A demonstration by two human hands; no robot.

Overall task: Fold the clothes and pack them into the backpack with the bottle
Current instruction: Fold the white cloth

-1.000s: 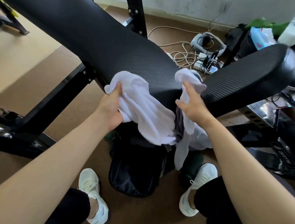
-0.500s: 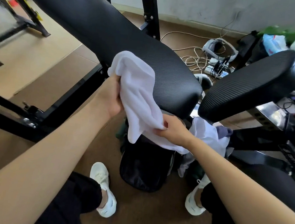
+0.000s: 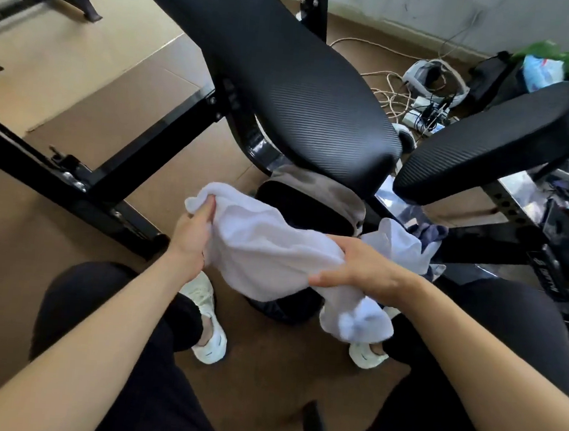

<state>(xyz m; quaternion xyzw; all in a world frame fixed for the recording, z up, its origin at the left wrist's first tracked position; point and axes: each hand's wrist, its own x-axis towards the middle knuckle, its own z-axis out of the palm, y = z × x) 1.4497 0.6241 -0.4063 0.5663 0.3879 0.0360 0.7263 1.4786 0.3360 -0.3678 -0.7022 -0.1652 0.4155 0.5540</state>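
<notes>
White garment stretched between both hands, directly over the open black backpack on the floor by the feet. Left hand fingers curled on one end, right hand clamped round the other, probably bunching it small enough to stuff in.

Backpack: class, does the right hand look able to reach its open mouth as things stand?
Probably yes: the backpack lies open just beyond the right hand, nothing solid between. But that hand grips the white garment, which drapes across the bag's front.
</notes>
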